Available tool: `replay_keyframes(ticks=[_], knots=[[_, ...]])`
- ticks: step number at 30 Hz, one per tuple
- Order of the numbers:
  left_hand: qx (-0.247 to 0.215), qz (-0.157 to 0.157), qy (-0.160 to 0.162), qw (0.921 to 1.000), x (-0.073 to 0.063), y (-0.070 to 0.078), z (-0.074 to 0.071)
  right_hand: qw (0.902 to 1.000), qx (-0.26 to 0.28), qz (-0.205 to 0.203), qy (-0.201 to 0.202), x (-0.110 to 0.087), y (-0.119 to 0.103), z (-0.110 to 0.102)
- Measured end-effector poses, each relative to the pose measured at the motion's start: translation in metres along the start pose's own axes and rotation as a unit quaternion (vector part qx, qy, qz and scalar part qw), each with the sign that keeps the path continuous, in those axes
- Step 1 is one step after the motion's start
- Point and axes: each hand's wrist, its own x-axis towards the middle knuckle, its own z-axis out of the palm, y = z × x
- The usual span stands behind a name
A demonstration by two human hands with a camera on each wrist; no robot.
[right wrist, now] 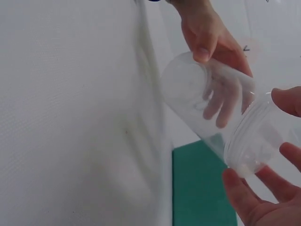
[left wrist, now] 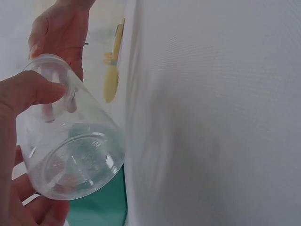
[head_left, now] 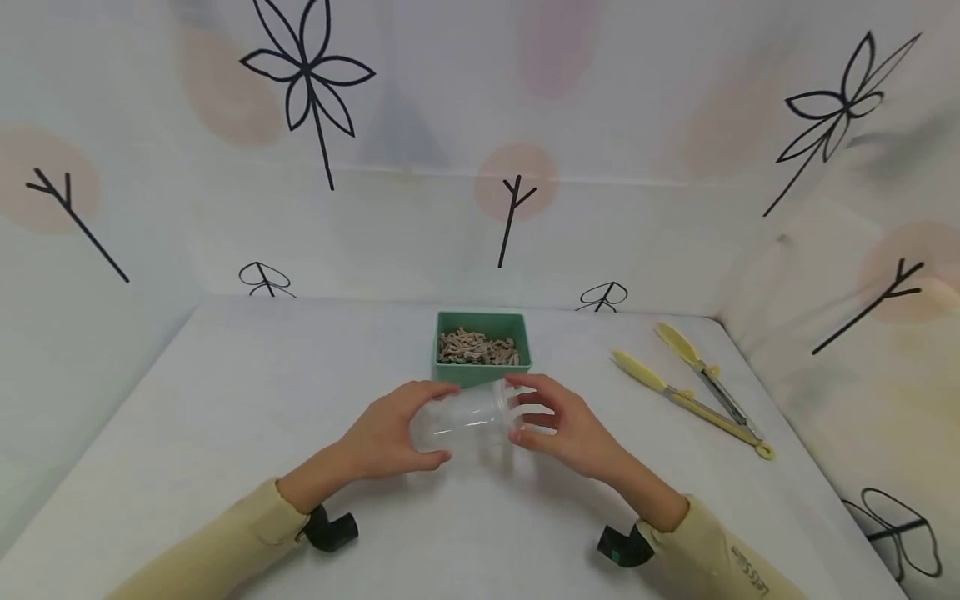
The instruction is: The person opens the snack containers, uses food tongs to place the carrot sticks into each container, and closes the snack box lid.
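A clear plastic jar [head_left: 467, 419] is held on its side above the white table, its base to the left and its mouth end to the right. My left hand [head_left: 386, 429] grips it around the base end, thumb on one side and fingers on the other. My right hand [head_left: 570, 427] has its fingers and thumb curled around the mouth end, as the right wrist view also shows. Through the wall of the jar [left wrist: 89, 117] nothing is seen inside. Whether a clear lid sits on the mouth, I cannot tell.
Just behind the jar stands a green rectangular bin [head_left: 480, 375] with many small brownish pieces [head_left: 474, 347] in it. Yellow-tipped tongs [head_left: 712, 415] lie spread apart at the right side of the table. Patterned white cloth [head_left: 420, 233] hangs behind and beside the table.
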Motion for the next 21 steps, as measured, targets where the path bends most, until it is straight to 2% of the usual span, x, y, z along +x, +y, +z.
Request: replay_keyframes(ticks=[8,13,18,21], knots=[[-0.031,-0.016,-0.062,0.9975,0.003,0.0,-0.001,0.9939,-0.003,-0.106,-0.031,0.001,0.002,0.001],[-0.049,-0.015,-0.08,0.9955,0.006,-0.002,-0.001,0.9906,-0.011,-0.131,-0.039,0.002,0.003,0.001],[-0.089,-0.013,-0.101,0.9908,0.006,-0.008,-0.003,0.9883,-0.015,-0.144,-0.048,0.003,0.002,-0.002],[-0.115,-0.021,-0.105,0.9876,0.005,-0.013,-0.005,0.9873,-0.025,-0.152,-0.039,0.004,0.003,-0.007]])
